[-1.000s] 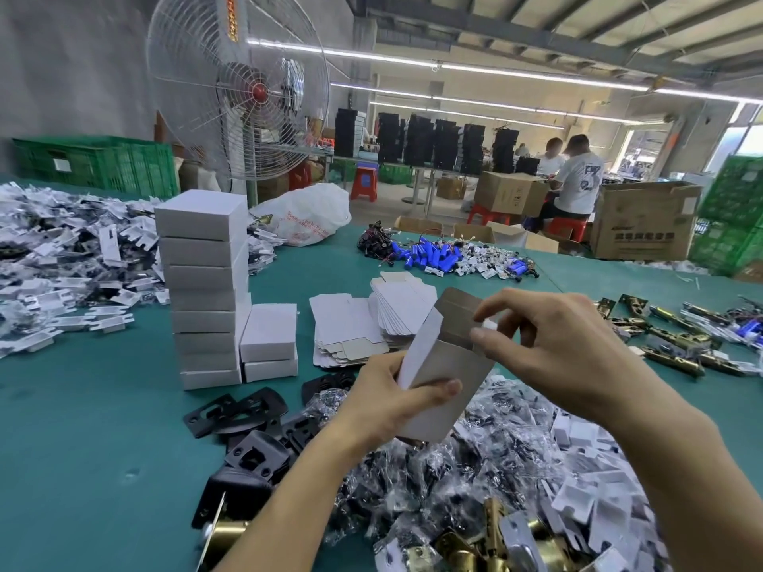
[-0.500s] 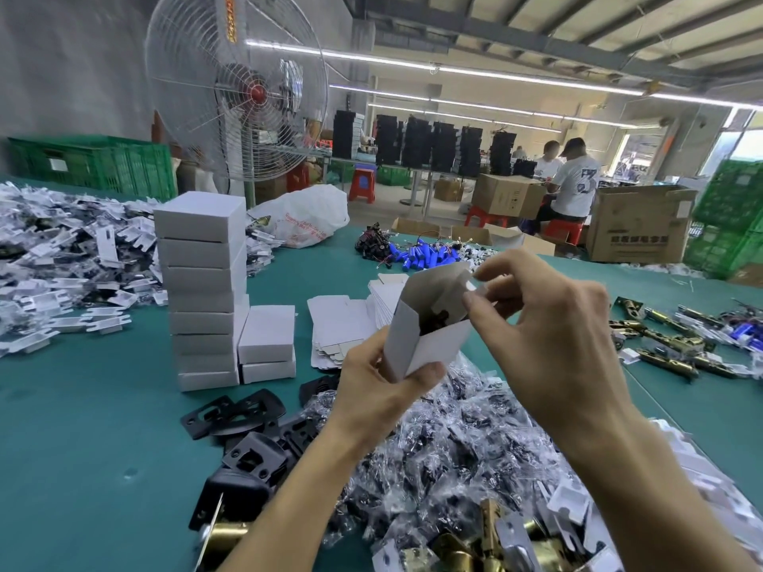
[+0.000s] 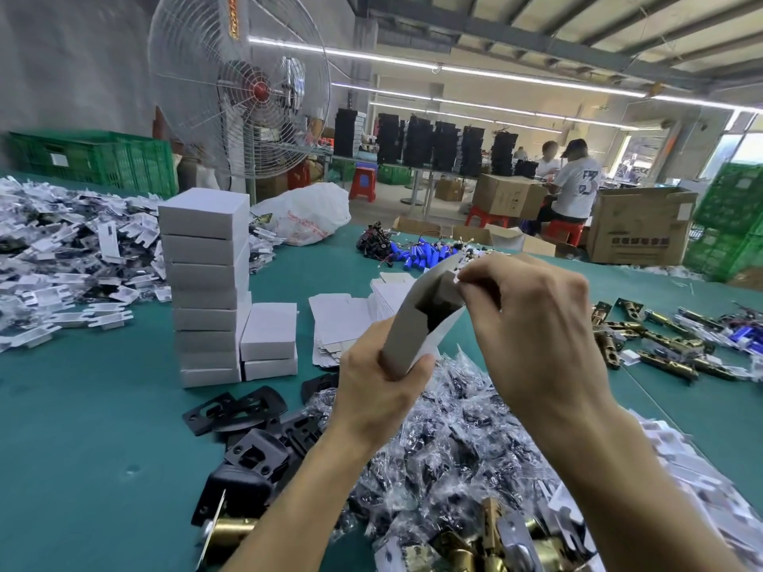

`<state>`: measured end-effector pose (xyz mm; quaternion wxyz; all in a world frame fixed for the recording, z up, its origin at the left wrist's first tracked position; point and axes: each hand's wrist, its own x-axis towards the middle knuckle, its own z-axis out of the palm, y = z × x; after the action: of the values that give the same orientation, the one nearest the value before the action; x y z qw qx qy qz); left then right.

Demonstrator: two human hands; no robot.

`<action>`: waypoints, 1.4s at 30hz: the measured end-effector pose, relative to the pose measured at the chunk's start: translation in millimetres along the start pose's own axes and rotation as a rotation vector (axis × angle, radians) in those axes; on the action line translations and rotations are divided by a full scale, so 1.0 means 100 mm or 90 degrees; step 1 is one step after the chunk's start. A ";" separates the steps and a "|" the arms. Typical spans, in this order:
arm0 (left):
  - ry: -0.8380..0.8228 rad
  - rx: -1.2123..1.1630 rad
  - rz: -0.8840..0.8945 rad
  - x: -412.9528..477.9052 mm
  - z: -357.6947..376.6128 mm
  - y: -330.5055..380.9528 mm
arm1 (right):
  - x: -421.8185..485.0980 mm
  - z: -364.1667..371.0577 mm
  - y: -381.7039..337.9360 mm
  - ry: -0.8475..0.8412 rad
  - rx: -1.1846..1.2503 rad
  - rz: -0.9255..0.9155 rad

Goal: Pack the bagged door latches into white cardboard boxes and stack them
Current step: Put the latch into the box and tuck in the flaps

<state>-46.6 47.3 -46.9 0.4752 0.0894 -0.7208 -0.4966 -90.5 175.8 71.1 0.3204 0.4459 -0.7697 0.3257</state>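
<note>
My left hand grips the lower end of a half-folded white cardboard box held up over the table. My right hand pinches a flap at the box's open top end. A dark item shows inside the opening. Below my hands lies a heap of bagged door latches in clear plastic. A tall stack of closed white boxes stands to the left, with a short stack of two beside it. Flat unfolded box blanks lie behind the held box.
Black strike plates and brass latch parts lie near the front edge of the green table. Brass latches lie at right, white cards at left, blue cells and a white bag farther back. A fan and seated workers are beyond.
The box has been raised and tilted, its open end turned toward my right hand. My right fingers moved from the opening to pinching the top flap.
</note>
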 end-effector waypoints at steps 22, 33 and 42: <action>-0.040 0.163 0.039 -0.02 -0.02 -0.12 | 0.32 0.14 0.38 -0.214 0.236 0.361; -0.030 0.139 0.068 -0.03 0.00 -0.06 | 0.30 0.17 0.15 -0.179 -0.035 0.153; 0.013 0.152 0.097 -0.03 -0.01 -0.03 | 0.27 0.12 0.09 -0.226 -0.015 0.109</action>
<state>-45.6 46.9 -51.3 0.5052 0.0956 -0.7745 -0.3686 -111.7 157.2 83.7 0.1558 0.4254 -0.8530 0.2591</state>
